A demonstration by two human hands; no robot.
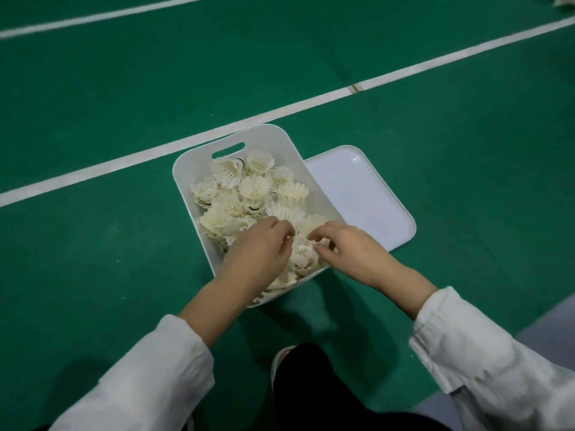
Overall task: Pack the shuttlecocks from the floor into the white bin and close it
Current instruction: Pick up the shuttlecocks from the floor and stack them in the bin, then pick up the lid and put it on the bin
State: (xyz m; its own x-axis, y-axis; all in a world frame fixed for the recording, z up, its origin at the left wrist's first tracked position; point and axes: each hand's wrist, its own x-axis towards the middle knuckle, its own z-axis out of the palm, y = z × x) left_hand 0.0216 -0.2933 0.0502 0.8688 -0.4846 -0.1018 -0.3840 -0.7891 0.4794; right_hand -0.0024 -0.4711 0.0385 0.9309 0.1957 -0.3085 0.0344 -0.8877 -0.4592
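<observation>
Head view: we settle shuttlecocks into the white bin, which stands mid-frame on the green floor. Our left hand and right hand both curl their fingers round shuttlecocks at the bin's 6 o'clock end. We judge packing to be almost complete. The next move calls for letting go and fetching the lid, which lies flat against the bin's 3 o'clock wall. The heap nears the rim, and open floor surrounds it.

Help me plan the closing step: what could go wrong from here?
The shuttlecocks heap close to the rim of the white bin, so the lid, lying beside it, may not seat or may crush feathers. The left hand and right hand dig into the near end; curled fingers could bend feathers.
</observation>
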